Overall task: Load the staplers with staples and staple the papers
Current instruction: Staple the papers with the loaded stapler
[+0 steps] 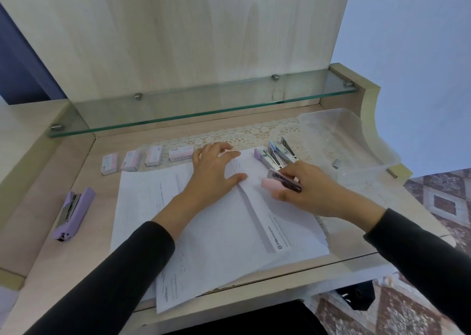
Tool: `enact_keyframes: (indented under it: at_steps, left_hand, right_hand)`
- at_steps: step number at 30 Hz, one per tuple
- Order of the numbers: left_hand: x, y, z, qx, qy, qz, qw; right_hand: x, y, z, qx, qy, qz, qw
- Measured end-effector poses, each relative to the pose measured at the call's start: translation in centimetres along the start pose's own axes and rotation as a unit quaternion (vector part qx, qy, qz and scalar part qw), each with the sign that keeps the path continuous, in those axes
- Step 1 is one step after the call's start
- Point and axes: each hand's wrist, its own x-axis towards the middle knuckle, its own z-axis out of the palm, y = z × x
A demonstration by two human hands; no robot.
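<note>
Head view: the papers [216, 222] lie in a loose stack at the centre of the worktop [76, 253], and their near edge hangs over its front edge. The left hand [216, 171] lies flat on the far part of the stack, fingers straight and spread, grip open and holding nothing. The right hand [305, 190] has its grip closed round the pink stapler [272, 185], fingers curled over its dark clear body. The pink end points toward the left thumb, at the far right part of the stack; whether that end touches the paper cannot be determined. Just beyond the right hand, a lilac stapler [266, 157] and a blue stapler [281, 147] lie side by side with their tops swung open. A purple stapler [72, 212] lies alone at the left of the worktop, well apart from the papers. Four staple boxes [131, 160] stand in a row beyond the stack, left of the left hand. A clear plastic tub [356, 141] stands at the far right on a lace mat [254, 133], below a glass shelf [204, 105].
</note>
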Motion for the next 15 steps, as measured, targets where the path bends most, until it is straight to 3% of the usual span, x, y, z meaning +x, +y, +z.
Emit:
enact_keyframes:
  at_steps: [6, 11, 15]
  left_hand:
    - [-1.7, 0.7, -1.9, 0.080, -0.040, -0.056, 0.994]
    - [-4.5, 1.8, -2.2, 0.115, -0.127, -0.115, 0.979]
    - [-5.2, 1.5, -2.4, 0.079, -0.150, -0.121, 0.978]
  right_hand:
    - [0.5, -0.6, 1.1, -0.010, -0.002, -0.018, 1.000]
    - [1.9, -1.6, 2.0, -0.064, 0.106, 0.018, 0.992]
    - [3.0, -1.3, 2.4, -0.096, 0.148, 0.051, 0.983]
